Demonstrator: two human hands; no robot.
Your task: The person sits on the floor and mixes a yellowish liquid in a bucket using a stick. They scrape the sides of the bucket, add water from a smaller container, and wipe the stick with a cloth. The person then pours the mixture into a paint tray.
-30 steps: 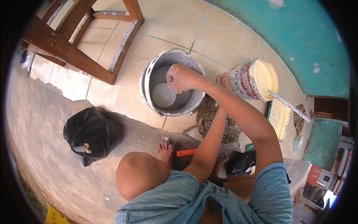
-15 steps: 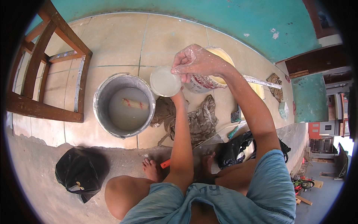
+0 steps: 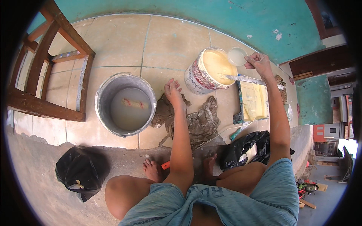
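My right hand point(image 3: 256, 62) grips a translucent round plastic cup point(image 3: 236, 55) at the back rim of a bucket of cream paint point(image 3: 197, 77), which has a long flat stick point(image 3: 245, 79) lying across it. My left hand point(image 3: 173, 88), fingers loosely curled and apart, holds nothing above a crumpled brown rag point(image 3: 198, 124). Left of it stands a grey-lined bucket of cloudy water point(image 3: 126, 118), with a pale cylindrical piece with red marks point(image 3: 134, 103) in it. A paint tray point(image 3: 252, 100) sits just right of the paint bucket.
A wooden stool frame point(image 3: 51, 109) stands at left. Black plastic bags point(image 3: 81, 169) lie at both sides of my bare feet point(image 3: 152, 169), near an orange-handled object point(image 3: 166, 165). A teal wall point(image 3: 188, 9) runs behind the tiles; a bicycle point(image 3: 307, 186) is at far right.
My right hand has carried the cup from the water bucket rightward to the paint bucket. My left hand, under the cup half a second ago, has let go and sits apart from it.
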